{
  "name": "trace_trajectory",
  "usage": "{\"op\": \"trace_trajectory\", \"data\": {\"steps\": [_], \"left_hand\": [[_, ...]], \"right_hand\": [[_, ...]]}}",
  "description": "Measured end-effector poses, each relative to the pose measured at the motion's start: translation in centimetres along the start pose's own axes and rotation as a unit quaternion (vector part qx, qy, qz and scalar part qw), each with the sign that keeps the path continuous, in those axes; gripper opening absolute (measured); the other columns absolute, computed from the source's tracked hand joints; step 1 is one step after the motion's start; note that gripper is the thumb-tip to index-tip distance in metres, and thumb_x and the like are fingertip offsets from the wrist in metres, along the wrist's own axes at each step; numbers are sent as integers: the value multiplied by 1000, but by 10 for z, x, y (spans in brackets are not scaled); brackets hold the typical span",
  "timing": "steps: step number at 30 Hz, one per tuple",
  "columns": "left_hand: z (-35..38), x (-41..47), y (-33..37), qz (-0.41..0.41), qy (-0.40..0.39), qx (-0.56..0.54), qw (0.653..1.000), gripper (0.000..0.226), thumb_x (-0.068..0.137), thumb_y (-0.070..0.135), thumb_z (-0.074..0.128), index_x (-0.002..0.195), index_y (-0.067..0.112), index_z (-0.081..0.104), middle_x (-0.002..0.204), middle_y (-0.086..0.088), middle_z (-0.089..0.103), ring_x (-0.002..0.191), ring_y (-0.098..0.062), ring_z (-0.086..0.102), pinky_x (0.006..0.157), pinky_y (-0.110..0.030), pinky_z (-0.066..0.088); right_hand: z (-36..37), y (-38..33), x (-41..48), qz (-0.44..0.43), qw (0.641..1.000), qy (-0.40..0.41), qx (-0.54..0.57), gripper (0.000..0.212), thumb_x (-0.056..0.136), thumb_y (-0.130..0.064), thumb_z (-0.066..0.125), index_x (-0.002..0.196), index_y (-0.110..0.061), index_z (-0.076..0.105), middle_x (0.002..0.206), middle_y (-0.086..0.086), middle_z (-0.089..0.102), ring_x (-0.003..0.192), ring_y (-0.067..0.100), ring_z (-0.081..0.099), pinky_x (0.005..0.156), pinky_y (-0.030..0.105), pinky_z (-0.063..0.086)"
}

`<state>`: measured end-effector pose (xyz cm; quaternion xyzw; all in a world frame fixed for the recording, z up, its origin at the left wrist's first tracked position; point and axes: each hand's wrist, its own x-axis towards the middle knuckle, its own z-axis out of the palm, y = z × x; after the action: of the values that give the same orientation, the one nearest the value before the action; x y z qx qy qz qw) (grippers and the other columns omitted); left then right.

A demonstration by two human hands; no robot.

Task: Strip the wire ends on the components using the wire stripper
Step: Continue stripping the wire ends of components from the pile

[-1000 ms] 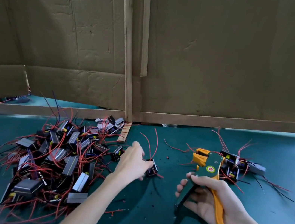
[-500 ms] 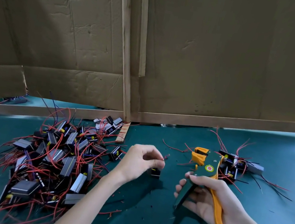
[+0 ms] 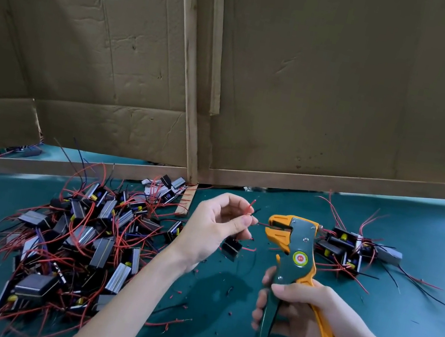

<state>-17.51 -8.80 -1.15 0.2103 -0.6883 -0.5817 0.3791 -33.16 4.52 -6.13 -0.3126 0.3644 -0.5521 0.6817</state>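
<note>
At the back, a wall of creased brown cardboard (image 3: 320, 81), braced by pale wooden strips (image 3: 190, 73) and rising from the far edge of the worktop (image 3: 409, 335). Below it, that green-covered worktop, filling the lower part of the view. On its left, a big tangled heap of components (image 3: 78, 238) — small dark and silvery blocks trailing red and black leads, piled over one another. On its right, well apart from the heap, a much smaller cluster (image 3: 349, 250) of the same parts, leads splayed outward.

Between the two piles, both bare hands. Right hand (image 3: 305, 316) low and to the right, fingers wrapped round the handles of the wire stripper (image 3: 297, 258), thumb across the green body. Holds the tool upright above the worktop, orange head uppermost and turned left, its mouth gaping. Left hand (image 3: 213, 229) up just beside that mouth, palm turned in, thumb and forefinger pinching a red wire (image 3: 250, 207); remaining fingers loosely bent. Dangling under that hand by its leads, one dark component (image 3: 231, 248), clear of the worktop as far as can be told. Red wire end pointing toward the orange mouth — touching or not, too fine to tell. Scattered on the green near the forearms, short red scraps (image 3: 173, 324) of wire and tiny dark flecks.
</note>
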Motion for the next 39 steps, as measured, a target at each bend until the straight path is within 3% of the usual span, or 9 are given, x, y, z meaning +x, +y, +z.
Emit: {"op": "trace_trajectory", "data": {"steps": [6, 9, 13, 23, 30, 33, 37, 39], "left_hand": [[-2, -3, 14, -3, -28, 58, 998, 18, 86, 9, 69, 77, 25, 73, 74, 4, 71, 57, -3, 54, 55, -15, 45], [-4, -5, 17, -15, -46, 88, 995, 15, 85, 11, 71, 77, 23, 73, 66, 7, 66, 53, -5, 51, 54, -15, 43], [-8, -6, 22, -31, -64, 120, 990, 12, 85, 11, 71, 77, 20, 72, 62, 0, 62, 52, -10, 47, 54, -20, 42], [-20, -12, 41, -70, -140, 147, 977, 8, 84, 7, 71, 78, 13, 70, 64, 4, 66, 50, -5, 47, 55, -18, 43], [-26, -13, 43, -96, -169, 134, 972, 7, 83, 9, 71, 81, 12, 65, 68, 2, 70, 50, -6, 51, 54, -16, 44], [-30, -12, 42, -101, -178, 105, 973, 16, 78, 21, 74, 81, 14, 60, 73, -2, 71, 54, -10, 51, 57, -20, 45], [-31, -13, 33, -113, -194, 31, 974, 14, 79, 27, 70, 86, 15, 67, 85, -6, 71, 61, -11, 53, 61, -21, 47], [-26, -15, 26, -110, -188, 11, 976, 14, 83, 25, 63, 86, 15, 73, 81, -6, 65, 65, -9, 54, 62, -20, 46]], "right_hand": [[1, -1, -2, -28, 998, -35, -52, 42, 59, -12, 91, 94, -3, 70, 85, 29, 63, 78, 42, 66, 78, 51, 54], [5, -3, -4, -35, 996, -38, -77, 44, 55, -14, 93, 90, -2, 70, 82, 30, 63, 76, 43, 65, 75, 51, 55], [10, -3, -5, -36, 994, -27, -95, 44, 49, -13, 94, 85, -1, 71, 79, 32, 62, 72, 46, 65, 70, 51, 56], [15, -5, -14, -23, 981, -37, -191, 28, 67, -19, 88, 84, -8, 69, 79, 26, 63, 75, 40, 65, 75, 47, 55], [23, -4, -17, -9, 974, -3, -228, 31, 62, -27, 86, 72, -9, 63, 65, 23, 59, 57, 33, 60, 60, 37, 53], [30, 3, -16, -23, 976, 20, -216, 33, 58, -29, 87, 65, -9, 62, 56, 22, 57, 47, 29, 57, 51, 32, 50], [35, 16, -9, -69, 968, 118, -213, 43, 51, -41, 83, 52, -11, 52, 46, 17, 46, 35, 24, 44, 40, 26, 41], [34, 16, -8, -72, 973, 125, -181, 37, 51, -34, 86, 56, -13, 56, 50, 19, 47, 38, 25, 46, 41, 29, 43]]}}
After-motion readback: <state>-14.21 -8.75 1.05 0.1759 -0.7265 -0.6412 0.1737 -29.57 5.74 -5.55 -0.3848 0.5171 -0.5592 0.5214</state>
